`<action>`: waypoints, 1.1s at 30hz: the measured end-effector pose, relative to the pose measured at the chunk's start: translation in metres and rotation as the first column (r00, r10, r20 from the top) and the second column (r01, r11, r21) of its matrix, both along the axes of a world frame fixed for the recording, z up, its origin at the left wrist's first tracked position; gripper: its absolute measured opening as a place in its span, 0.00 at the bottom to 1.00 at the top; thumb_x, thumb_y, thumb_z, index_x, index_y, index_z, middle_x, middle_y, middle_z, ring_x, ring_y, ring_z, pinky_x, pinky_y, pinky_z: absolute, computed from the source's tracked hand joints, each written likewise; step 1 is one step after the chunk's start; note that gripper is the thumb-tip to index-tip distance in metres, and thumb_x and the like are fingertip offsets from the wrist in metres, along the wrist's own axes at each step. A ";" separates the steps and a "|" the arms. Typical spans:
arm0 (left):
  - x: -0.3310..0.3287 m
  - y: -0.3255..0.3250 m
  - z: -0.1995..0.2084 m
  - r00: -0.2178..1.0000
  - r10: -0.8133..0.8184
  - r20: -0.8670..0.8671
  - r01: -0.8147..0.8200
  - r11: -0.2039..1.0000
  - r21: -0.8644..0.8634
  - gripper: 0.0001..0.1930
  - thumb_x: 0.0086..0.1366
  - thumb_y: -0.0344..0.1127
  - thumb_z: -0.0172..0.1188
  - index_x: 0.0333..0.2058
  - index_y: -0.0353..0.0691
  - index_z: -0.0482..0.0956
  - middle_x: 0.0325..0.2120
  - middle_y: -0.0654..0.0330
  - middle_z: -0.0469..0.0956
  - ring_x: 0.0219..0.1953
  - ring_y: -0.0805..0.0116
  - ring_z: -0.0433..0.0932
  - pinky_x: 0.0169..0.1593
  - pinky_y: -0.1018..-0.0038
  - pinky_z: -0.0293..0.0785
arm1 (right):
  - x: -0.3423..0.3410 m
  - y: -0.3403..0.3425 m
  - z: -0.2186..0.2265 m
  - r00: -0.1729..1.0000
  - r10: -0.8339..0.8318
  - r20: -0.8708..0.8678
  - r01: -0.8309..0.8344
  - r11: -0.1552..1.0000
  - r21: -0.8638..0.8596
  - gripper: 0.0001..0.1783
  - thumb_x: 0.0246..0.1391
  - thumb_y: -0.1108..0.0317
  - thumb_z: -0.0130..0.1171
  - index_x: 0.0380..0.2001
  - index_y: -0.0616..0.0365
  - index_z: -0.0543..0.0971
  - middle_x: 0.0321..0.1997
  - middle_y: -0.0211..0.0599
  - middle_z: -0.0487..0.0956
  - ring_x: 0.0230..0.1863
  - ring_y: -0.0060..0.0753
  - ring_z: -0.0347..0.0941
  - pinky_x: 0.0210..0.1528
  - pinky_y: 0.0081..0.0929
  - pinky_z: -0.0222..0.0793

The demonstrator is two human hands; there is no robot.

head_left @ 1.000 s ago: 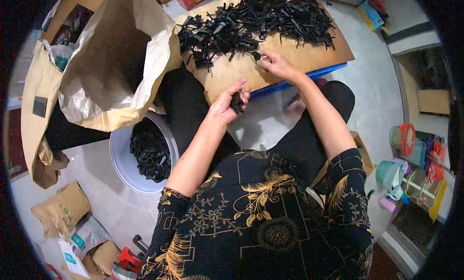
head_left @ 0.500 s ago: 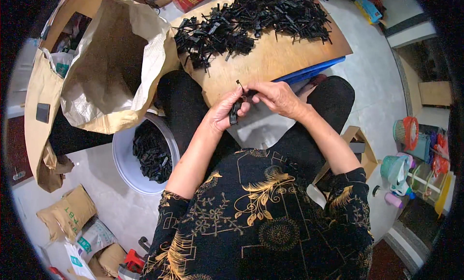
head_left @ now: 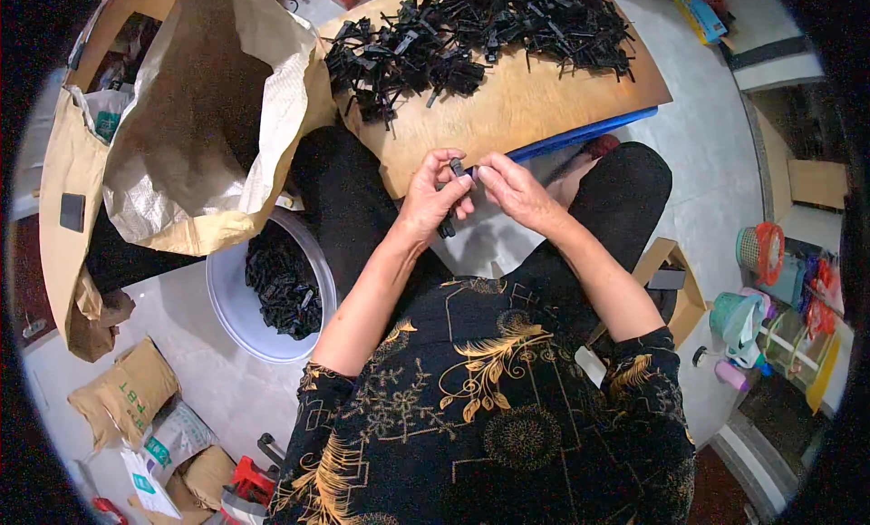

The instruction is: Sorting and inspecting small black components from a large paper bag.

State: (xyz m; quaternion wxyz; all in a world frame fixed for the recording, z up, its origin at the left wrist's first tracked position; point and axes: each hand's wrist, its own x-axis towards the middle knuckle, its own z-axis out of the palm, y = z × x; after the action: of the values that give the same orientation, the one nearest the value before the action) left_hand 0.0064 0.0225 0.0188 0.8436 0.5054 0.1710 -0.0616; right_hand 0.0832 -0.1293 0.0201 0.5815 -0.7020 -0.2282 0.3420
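Observation:
My left hand [head_left: 433, 197] is closed around a small black plastic part [head_left: 457, 168], which shows between thumb and fingers. Black plastic also sticks out below that palm, and I cannot tell if it belongs to the same part. Close beside it, my right hand [head_left: 521, 195] has thumb and forefinger pinched together next to the part; whatever is between them is too small to make out. Both hands are above my lap, at the near edge of a wooden board [head_left: 544, 117]. Across the board's far side lies a heap of black plastic parts with thin stems [head_left: 489, 35].
At my left stands a large open woven sack [head_left: 199, 117]. Below it, a white bucket [head_left: 222, 294] contains many black pieces [head_left: 285, 289]. A cardboard box [head_left: 689, 285] is by my right leg. Brown and white bags [head_left: 127, 389] lie at the lower left; baskets [head_left: 757, 253] stand far right.
The black part in my left hand has been turned, so a thicker end now points up by the thumb. The right hand has drawn slightly away from the left fingers.

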 end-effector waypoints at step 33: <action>0.010 0.012 0.002 0.966 0.256 0.022 -0.235 0.914 -0.330 0.18 0.60 0.26 0.47 0.50 0.38 0.59 0.27 0.58 0.72 0.20 0.74 0.73 0.21 0.83 0.71 | 0.003 0.014 -0.012 0.974 0.029 -0.223 -0.031 0.999 -0.008 0.15 0.59 0.58 0.43 0.38 0.60 0.70 0.24 0.25 0.71 0.14 0.13 0.60 0.15 0.13 0.54</action>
State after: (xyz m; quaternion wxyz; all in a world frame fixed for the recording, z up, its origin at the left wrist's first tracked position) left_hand 0.0160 0.0344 0.0212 0.9212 0.3360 0.1933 0.0338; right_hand 0.0858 -0.1152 0.0082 0.5942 -0.6590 -0.1703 0.4286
